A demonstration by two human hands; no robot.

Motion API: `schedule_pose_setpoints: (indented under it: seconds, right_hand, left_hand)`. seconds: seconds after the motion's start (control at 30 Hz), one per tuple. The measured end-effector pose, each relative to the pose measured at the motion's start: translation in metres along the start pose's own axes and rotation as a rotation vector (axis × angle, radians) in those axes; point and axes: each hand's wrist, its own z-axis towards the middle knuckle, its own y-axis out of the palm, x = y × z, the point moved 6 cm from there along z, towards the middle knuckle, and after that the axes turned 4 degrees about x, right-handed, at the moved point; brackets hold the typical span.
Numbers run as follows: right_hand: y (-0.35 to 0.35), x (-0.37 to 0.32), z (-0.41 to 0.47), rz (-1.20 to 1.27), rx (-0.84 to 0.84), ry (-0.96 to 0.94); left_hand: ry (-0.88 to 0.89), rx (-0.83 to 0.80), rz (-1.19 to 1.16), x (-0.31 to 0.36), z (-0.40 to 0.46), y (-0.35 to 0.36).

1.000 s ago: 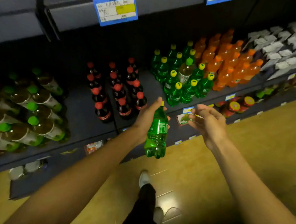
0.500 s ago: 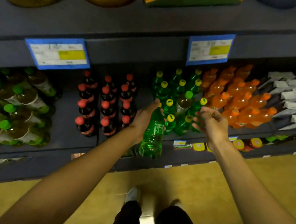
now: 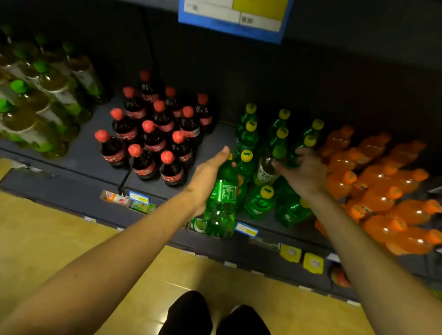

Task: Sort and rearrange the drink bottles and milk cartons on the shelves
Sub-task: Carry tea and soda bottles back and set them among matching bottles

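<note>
Fingers [image 3: 282, 168] pinching misplaced tea bottle [image 3: 267, 169] for removal; left hand [image 3: 208, 177] gripping green bottle [image 3: 222, 205], ready to fill gap.

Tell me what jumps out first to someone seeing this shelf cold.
The two bare arms reaching in: the left hand grips a green bottle in front of the shelf edge, while the right hand takes hold of a green-capped bottle among the yellow-capped ones. Then the colour blocks: red-capped cola bottles left, orange bottles right.
</note>
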Motion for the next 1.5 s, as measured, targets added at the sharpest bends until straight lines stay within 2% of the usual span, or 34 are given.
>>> schedule_pose_setpoints:
  seconds: [0.13, 0.37, 0.57, 0.73, 0.9, 1.1, 1.23, 1.5]
  right_hand:
    - [0.027, 0.006, 0.016, -0.110, -0.082, -0.055]
    - [0.052, 0.008, 0.027, -0.060, 0.012, -0.038]
    - [0.045, 0.002, 0.017, -0.023, 0.028, -0.025]
    - [0.007, -0.016, -0.005, 0.003, 0.061, -0.020]
    - [-0.042, -0.032, -0.031, 0.155, 0.174, -0.020]
    - [-0.098, -0.051, -0.058, 0.506, 0.372, -0.132]
    - [-0.118, -0.048, -0.067, 0.869, 0.449, -0.040]
    - [-0.132, -0.015, -0.067, 1.118, 0.442, 0.206]
  left_hand:
    - [0.006, 0.032, -0.047, -0.014, 0.015, -0.013]
    - [0.050, 0.089, -0.020, -0.017, 0.032, -0.039]
    - [0.065, 0.088, -0.017, 0.004, 0.018, -0.045]
    - [0.033, 0.071, -0.012, 0.032, -0.004, -0.042]
    - [-0.026, 0.051, -0.050, 0.048, -0.026, -0.026]
    - [-0.072, 0.012, -0.063, 0.056, -0.041, 0.000]
    - [-0.081, -0.030, -0.084, 0.053, -0.043, 0.017]
    - [-0.034, -0.031, -0.058, 0.054, -0.038, 0.050]
